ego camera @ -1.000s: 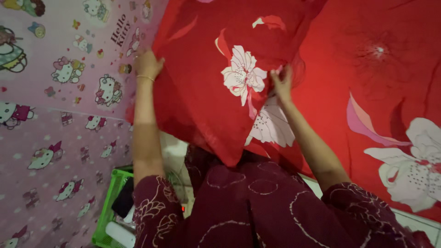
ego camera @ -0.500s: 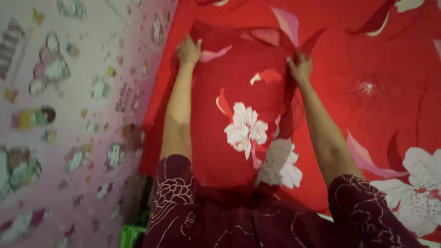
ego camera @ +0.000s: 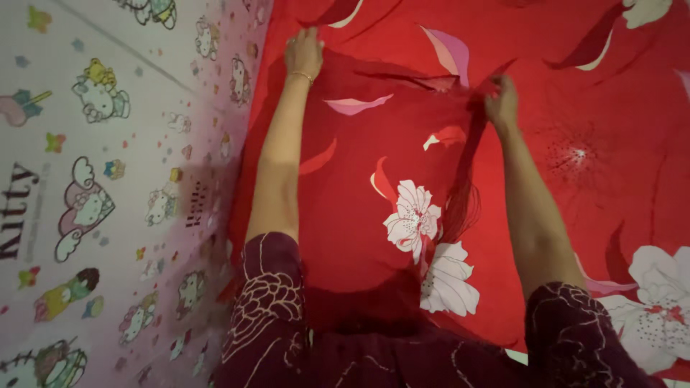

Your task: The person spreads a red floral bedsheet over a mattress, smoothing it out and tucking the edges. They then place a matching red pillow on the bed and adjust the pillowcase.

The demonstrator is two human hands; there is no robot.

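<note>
Red floral cotton pillow (ego camera: 374,208) lies on the matching red bedsheet (ego camera: 589,165), long axis 12–6. Left hand (ego camera: 304,54) pinches its 11 o'clock corner, right hand (ego camera: 501,102) its 1 o'clock corner.

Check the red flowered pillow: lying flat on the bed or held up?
Lying flat. The pillow rests on the red sheet beside the pink cartoon wall; left hand and right hand grip its far corners.
</note>
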